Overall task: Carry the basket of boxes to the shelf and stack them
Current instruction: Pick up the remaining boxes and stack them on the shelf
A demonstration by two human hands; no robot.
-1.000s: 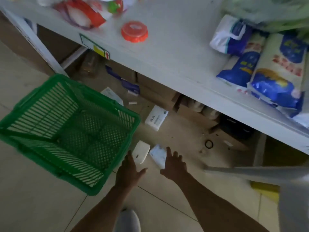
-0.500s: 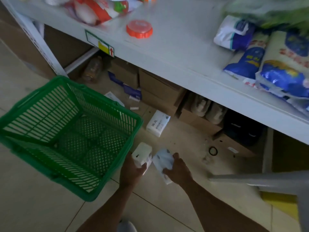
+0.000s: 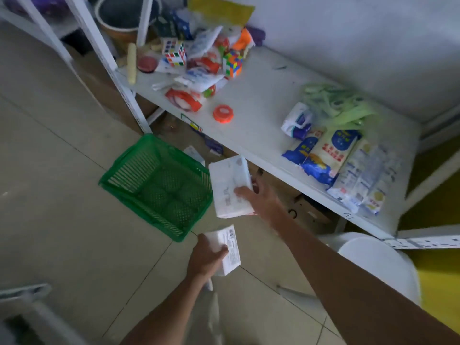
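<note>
Two white boxes are held above the tiled floor: the right hand (image 3: 261,199) grips the larger box (image 3: 230,186) just below the shelf (image 3: 261,113) edge, and the left hand (image 3: 206,257) is closed around the smaller labelled box (image 3: 230,247). The green basket (image 3: 159,185) sits empty on the floor, beside the shelf's white upright.

We see the right hand (image 3: 261,197) gripping a large white box (image 3: 230,186), raised in front of the white shelf (image 3: 261,100). The left hand (image 3: 205,257) grips a smaller white box (image 3: 230,247) lower down, above the tiled floor. The green basket (image 3: 159,185) sits on the floor, just left of the large box. An orange lid (image 3: 223,113), two puzzle cubes and blue-and-white bags (image 3: 331,155) lie on the shelf.
</note>
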